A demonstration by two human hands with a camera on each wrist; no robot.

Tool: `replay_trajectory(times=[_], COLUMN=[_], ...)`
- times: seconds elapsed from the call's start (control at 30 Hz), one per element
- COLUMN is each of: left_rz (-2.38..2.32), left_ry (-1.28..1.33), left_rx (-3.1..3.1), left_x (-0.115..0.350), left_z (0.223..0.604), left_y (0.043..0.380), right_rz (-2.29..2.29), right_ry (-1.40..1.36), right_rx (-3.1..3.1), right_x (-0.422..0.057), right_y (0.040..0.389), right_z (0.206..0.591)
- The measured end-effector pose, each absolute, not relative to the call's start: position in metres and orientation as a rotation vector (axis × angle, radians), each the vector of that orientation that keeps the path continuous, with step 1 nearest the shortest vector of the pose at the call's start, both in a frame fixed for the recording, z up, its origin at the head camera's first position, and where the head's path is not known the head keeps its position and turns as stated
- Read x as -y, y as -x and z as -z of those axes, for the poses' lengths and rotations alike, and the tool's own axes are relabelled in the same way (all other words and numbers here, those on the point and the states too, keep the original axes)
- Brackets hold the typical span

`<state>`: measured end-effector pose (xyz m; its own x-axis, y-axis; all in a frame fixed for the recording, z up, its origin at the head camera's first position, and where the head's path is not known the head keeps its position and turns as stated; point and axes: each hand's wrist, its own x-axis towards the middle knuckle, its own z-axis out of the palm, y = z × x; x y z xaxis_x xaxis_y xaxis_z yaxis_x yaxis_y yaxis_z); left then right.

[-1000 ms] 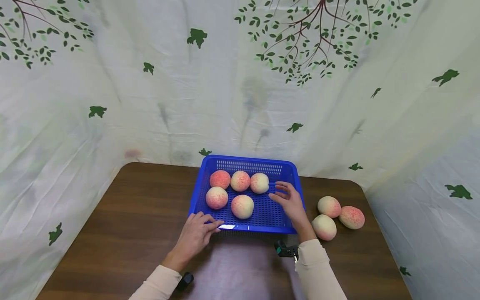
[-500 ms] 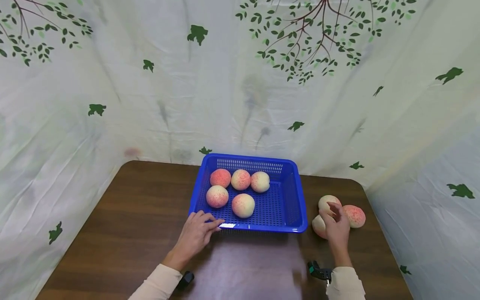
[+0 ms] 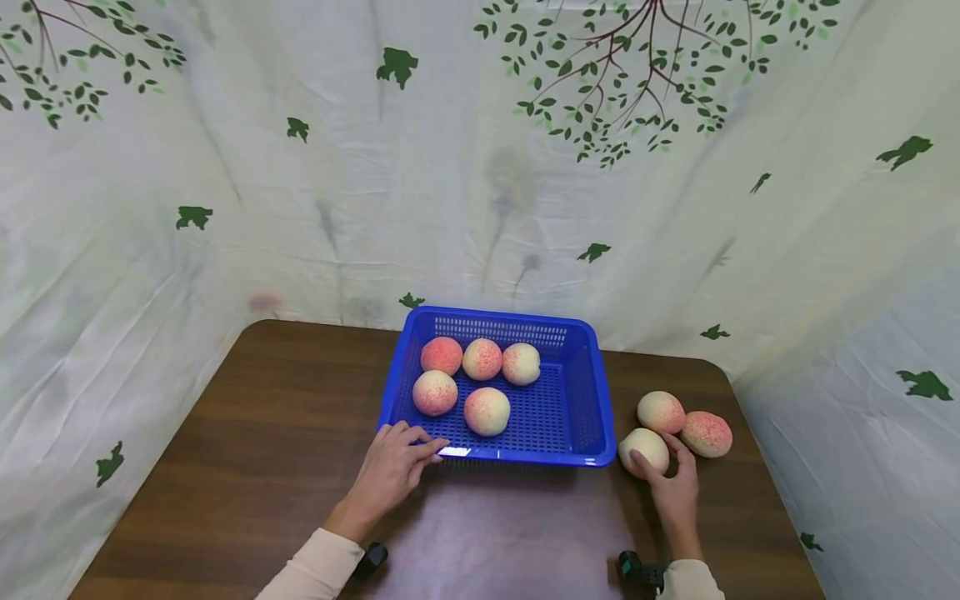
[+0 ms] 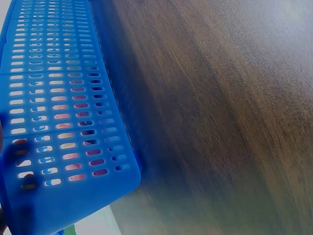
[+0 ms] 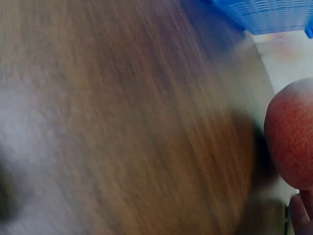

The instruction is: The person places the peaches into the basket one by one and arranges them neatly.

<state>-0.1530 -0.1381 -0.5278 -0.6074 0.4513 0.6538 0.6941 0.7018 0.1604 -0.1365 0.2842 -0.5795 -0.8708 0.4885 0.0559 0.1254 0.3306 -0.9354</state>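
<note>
A blue plastic basket [image 3: 525, 457] with slotted walls holds several pink and cream peaches [image 3: 487, 411]. At its near left corner my left hand [image 3: 393, 462] holds the rim, fingers lying along the edge. My right hand [image 3: 677, 487] grips a pale peach [image 3: 639, 451] just right of the basket, thumb on its near side and fingers round its right. In the right wrist view this peach [image 5: 291, 137] shows a red side, with a bit of the hand below it. Behind it lie a cream peach [image 3: 660, 412] and a redder peach [image 3: 707, 434].
Everything stands on a dark wooden table [image 3: 300, 400]. A white cloth [image 3: 480, 167] printed with leaves hangs behind and along both sides. Inside the basket, the right part of the floor [image 3: 558, 408] is bare mesh.
My right hand has moved from above the basket's right side out to the peaches on the table, and now grips the nearest one. My left hand has stayed on the rim.
</note>
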Motion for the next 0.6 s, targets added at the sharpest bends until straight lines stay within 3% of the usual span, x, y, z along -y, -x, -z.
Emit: replay_trajectory(times=[0.6], left_rz=[0.542], left_ry=[0.871], left_rx=[2.335], left_x=[0.1401], left_z=[0.5285], left_y=[0.1528], right_rz=[-1.618], right_ry=[0.557], right_rx=[2.251], right_x=[-0.28], right_y=[0.1358], right_z=[0.5832])
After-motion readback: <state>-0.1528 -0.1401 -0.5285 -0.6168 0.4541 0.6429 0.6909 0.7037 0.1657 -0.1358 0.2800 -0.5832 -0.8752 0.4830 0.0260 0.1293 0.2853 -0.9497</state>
